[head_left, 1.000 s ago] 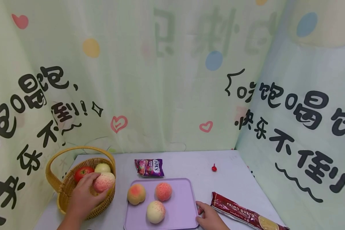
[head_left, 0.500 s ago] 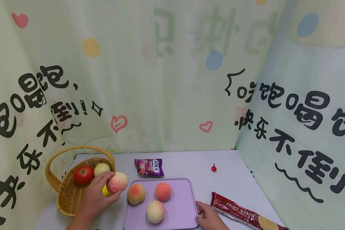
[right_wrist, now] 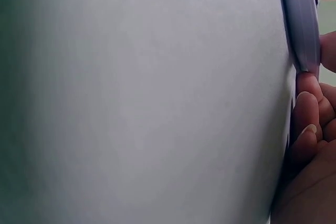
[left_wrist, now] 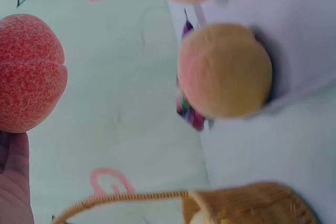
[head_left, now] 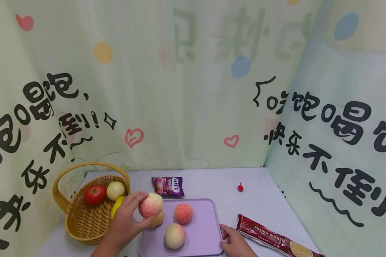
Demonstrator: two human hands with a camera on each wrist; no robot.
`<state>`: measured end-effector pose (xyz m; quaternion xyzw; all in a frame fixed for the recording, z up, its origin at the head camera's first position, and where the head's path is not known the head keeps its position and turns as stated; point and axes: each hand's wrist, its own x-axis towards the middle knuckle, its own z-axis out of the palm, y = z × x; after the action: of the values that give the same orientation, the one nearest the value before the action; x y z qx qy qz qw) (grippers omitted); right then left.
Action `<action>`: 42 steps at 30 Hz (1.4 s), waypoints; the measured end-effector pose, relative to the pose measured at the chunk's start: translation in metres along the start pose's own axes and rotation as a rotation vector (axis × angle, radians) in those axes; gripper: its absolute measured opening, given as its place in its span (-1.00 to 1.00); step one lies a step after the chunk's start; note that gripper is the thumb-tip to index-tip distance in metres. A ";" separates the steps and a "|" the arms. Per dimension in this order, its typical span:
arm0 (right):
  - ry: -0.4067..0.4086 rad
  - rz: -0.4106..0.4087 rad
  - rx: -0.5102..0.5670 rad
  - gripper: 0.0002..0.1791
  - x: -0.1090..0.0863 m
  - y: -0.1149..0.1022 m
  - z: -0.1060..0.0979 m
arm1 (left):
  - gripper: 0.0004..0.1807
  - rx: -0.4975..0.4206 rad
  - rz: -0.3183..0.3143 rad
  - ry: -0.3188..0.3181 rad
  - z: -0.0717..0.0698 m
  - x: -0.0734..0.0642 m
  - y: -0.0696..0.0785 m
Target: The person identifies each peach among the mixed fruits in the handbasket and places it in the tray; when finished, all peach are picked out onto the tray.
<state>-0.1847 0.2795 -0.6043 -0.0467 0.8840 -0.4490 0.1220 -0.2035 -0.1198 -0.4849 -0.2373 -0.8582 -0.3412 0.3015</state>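
Note:
My left hand (head_left: 125, 219) grips a pink and cream peach (head_left: 152, 205) between thumb and fingers, above the left edge of a lilac tray (head_left: 203, 232). In the left wrist view the held peach (left_wrist: 29, 72) shows its red side and crease. Beneath it, an orange-yellow peach (head_left: 157, 219) lies on the tray, partly hidden. A coral peach (head_left: 183, 213) and a cream peach (head_left: 175, 236) rest there too. My right hand (head_left: 236, 242) holds the tray's right edge; in the right wrist view the thumb is on one side of the tray rim (right_wrist: 302, 24) and fingers on the other.
A wicker basket (head_left: 88, 228) with a tall handle stands at left, containing a red tomato-like fruit (head_left: 94, 195), a pale round fruit (head_left: 115, 190) and something yellow (head_left: 117, 205). Behind the tray lies a purple snack bag (head_left: 168, 186). A spaghetti packet (head_left: 276, 237) and small red object (head_left: 240, 187) lie right.
My left hand has lifted the pink and cream peach out over the basket's rim and carried it right, to the tray's left side. The right hand stays at the tray edge.

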 end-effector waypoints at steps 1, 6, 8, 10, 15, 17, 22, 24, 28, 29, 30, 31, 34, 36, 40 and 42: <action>0.000 -0.002 0.000 -0.29 0.000 0.000 0.000 | -0.23 -0.012 -0.007 -0.013 0.002 0.001 0.003; 0.000 -0.008 -0.004 -0.29 0.000 0.001 0.001 | -0.23 -0.059 -0.017 -0.049 0.015 0.002 0.014; -0.001 -0.010 -0.004 -0.29 0.000 0.001 0.000 | -0.22 -0.080 -0.008 -0.047 0.021 0.002 0.017; -0.002 -0.015 -0.005 -0.30 0.000 0.001 0.000 | -0.22 -0.098 0.000 -0.047 0.025 0.002 0.020; -0.001 -0.015 -0.001 -0.30 -0.001 0.000 0.000 | -0.24 -0.169 -0.023 -0.064 0.034 0.001 0.029; 0.003 -0.005 0.002 -0.30 0.000 -0.001 0.000 | -0.25 -0.196 -0.022 -0.067 0.038 0.000 0.031; 0.011 0.011 0.001 -0.30 0.000 -0.001 0.001 | -0.24 -0.215 0.007 -0.067 0.047 -0.002 0.034; 0.013 0.008 -0.004 -0.30 0.000 -0.001 0.001 | -0.24 -0.214 0.004 -0.074 0.050 -0.003 0.035; 0.016 0.001 -0.008 -0.30 0.000 -0.001 0.002 | -0.26 -0.225 -0.020 -0.105 0.056 -0.005 0.039; 0.016 0.003 -0.010 -0.30 0.000 -0.001 0.002 | -0.26 -0.239 -0.029 -0.117 0.058 -0.006 0.040; 0.016 0.007 -0.011 -0.30 0.000 -0.001 0.002 | -0.26 -0.255 -0.033 -0.127 0.059 -0.007 0.041; 0.017 0.007 -0.010 -0.30 0.000 -0.001 0.002 | -0.27 -0.269 -0.043 -0.138 0.061 -0.007 0.042; 0.017 0.012 -0.010 -0.30 0.000 -0.002 0.002 | -0.27 -0.310 -0.056 -0.159 0.068 -0.010 0.044; 0.018 0.016 -0.010 -0.30 0.000 -0.002 0.002 | -0.26 -0.328 -0.055 -0.169 0.073 -0.012 0.045; 0.024 0.023 -0.015 -0.31 0.000 -0.002 0.003 | -0.26 -0.353 -0.050 -0.202 0.083 -0.017 0.045; 0.025 0.034 -0.016 -0.31 0.000 -0.002 0.003 | -0.27 -0.356 -0.038 -0.221 0.088 -0.019 0.045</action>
<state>-0.1836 0.2758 -0.6041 -0.0269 0.8898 -0.4401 0.1181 -0.1939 -0.0303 -0.5292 -0.3063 -0.8166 -0.4649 0.1522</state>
